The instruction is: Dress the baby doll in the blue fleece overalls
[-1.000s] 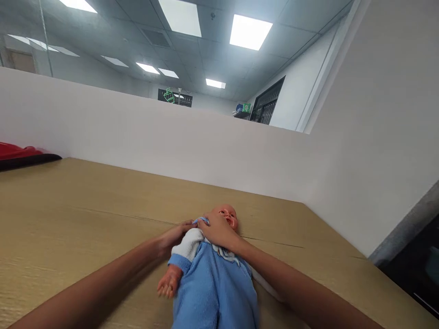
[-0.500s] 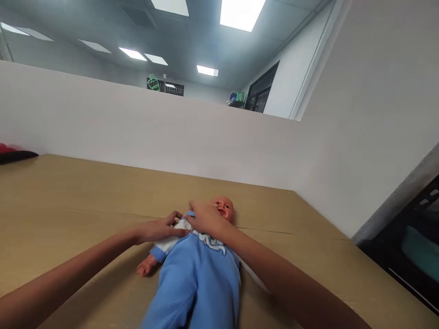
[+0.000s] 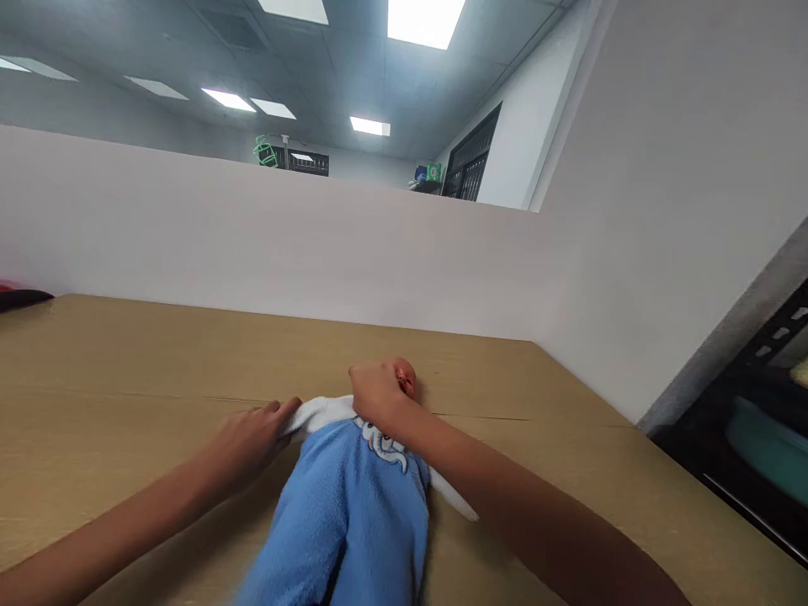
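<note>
A baby doll (image 3: 405,375) lies on its back on the brown table, its head away from me and mostly behind my right hand. It wears a blue romper (image 3: 357,497) with a white printed figure on the chest. My left hand (image 3: 252,431) is closed on the doll's white sleeve (image 3: 321,411), which is stretched out to the left; the doll's hand on that side is hidden. At the doll's neck and shoulder, my right hand (image 3: 379,391) is closed on the top of the romper, its fingertips out of sight. The other white sleeve (image 3: 455,495) shows below my right forearm.
The brown tabletop (image 3: 157,362) ends at a low white partition (image 3: 284,244) behind and a white wall (image 3: 631,278) on the right. A dark object (image 3: 25,299) lies at the far left edge. Black shelving (image 3: 707,454) with a teal item stands at the right.
My left hand has moved left and down, drawing the white sleeve out straight. The doll's hand on that side has gone from view. My right hand has closed near the neck, and the doll's head is turned.
</note>
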`<action>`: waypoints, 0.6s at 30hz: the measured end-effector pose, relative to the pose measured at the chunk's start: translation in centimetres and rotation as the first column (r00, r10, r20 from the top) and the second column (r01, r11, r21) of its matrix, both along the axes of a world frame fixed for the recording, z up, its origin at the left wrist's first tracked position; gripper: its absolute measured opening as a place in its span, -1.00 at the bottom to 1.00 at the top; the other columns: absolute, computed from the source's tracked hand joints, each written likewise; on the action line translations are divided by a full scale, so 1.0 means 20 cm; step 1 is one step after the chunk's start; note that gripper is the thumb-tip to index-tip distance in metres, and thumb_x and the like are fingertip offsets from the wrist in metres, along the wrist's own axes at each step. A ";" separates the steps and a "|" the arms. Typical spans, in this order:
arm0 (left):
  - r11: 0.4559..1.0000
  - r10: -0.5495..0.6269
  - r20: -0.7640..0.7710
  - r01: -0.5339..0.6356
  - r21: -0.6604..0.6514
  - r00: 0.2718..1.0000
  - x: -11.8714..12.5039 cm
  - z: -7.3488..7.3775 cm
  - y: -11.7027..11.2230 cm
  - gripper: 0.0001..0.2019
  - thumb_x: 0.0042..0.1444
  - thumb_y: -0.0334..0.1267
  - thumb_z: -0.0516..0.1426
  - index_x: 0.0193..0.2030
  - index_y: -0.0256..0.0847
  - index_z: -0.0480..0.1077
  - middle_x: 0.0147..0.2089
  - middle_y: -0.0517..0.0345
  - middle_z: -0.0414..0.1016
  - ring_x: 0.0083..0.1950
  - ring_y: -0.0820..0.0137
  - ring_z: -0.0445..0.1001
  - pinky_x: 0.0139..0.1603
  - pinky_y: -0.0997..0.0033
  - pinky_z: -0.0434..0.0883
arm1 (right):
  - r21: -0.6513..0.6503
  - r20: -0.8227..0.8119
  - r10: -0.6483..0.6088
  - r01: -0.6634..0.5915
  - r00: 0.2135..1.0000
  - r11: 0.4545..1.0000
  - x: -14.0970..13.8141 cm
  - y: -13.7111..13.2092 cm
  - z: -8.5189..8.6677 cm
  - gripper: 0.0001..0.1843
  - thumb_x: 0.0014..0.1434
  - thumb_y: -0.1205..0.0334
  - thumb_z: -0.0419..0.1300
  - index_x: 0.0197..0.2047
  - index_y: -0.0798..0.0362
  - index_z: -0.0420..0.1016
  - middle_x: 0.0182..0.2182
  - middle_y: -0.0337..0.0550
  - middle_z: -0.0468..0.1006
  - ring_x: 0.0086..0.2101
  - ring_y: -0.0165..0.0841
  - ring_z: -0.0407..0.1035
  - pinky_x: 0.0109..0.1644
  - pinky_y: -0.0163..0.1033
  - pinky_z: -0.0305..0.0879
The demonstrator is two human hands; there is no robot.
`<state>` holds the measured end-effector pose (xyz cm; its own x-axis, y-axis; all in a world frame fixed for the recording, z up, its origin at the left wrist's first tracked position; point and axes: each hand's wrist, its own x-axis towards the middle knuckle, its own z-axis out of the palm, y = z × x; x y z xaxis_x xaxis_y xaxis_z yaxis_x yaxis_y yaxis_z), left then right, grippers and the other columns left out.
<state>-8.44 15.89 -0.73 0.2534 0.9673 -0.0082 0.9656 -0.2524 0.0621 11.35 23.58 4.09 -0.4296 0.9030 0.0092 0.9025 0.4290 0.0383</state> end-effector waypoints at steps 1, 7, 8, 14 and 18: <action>1.000 0.003 0.010 -0.003 -0.004 1.000 -0.02 -0.01 0.02 -0.67 0.45 -0.16 -0.16 0.11 -0.19 0.33 0.01 -0.28 0.64 0.00 -0.10 0.65 -0.09 0.03 0.47 | 0.003 -0.022 -0.016 0.017 1.000 1.000 0.03 -0.02 0.00 -0.83 0.26 0.43 0.29 -0.08 0.24 0.64 -0.15 0.28 0.72 -0.06 0.05 0.64 -0.01 0.11 0.56; 1.000 -0.013 0.083 0.012 0.013 0.996 -0.04 -0.09 0.10 -0.68 0.40 -0.04 -0.11 0.06 -0.13 0.32 -0.03 -0.26 0.68 -0.04 -0.14 0.66 -0.17 0.07 0.41 | -0.019 -0.232 -0.045 0.042 0.972 0.999 0.20 -0.13 -0.01 -0.53 0.48 0.02 0.08 0.11 0.24 0.57 0.04 0.35 0.66 0.09 0.12 0.56 0.12 0.11 0.46; 1.000 -0.019 0.089 0.018 0.010 0.996 -0.03 -0.09 0.10 -0.67 0.40 -0.02 -0.10 0.04 -0.14 0.33 -0.04 -0.26 0.68 -0.05 -0.14 0.66 -0.18 0.08 0.41 | -0.053 -0.263 -0.044 0.031 0.964 0.998 0.24 -0.15 -0.01 -0.47 0.47 -0.10 0.07 0.08 0.22 0.58 0.05 0.32 0.66 0.10 0.10 0.55 0.13 0.07 0.45; 0.998 -0.045 0.153 0.052 -0.039 0.987 -0.06 -0.11 0.09 -0.62 0.39 0.04 -0.06 0.06 -0.17 0.38 -0.02 -0.23 0.67 -0.02 -0.10 0.66 -0.09 0.08 0.44 | -0.429 -0.402 -0.091 -0.100 0.911 0.898 0.61 -0.19 -0.07 -0.42 0.39 -0.19 0.18 0.21 0.12 0.43 -0.26 -0.08 0.73 -0.24 -0.21 0.62 -0.19 -0.22 0.47; 0.996 -0.068 0.241 0.078 -0.034 0.968 -0.10 -0.14 0.10 -0.54 0.39 0.08 -0.02 0.21 -0.17 0.40 0.15 -0.22 0.63 0.09 -0.09 0.62 0.06 0.03 0.45 | -0.534 -0.659 -0.233 -0.227 0.715 0.814 0.85 -0.27 -0.22 -0.48 0.23 -0.06 0.36 0.12 0.10 0.47 -0.27 -0.15 0.67 -0.21 -0.25 0.56 -0.12 -0.20 0.46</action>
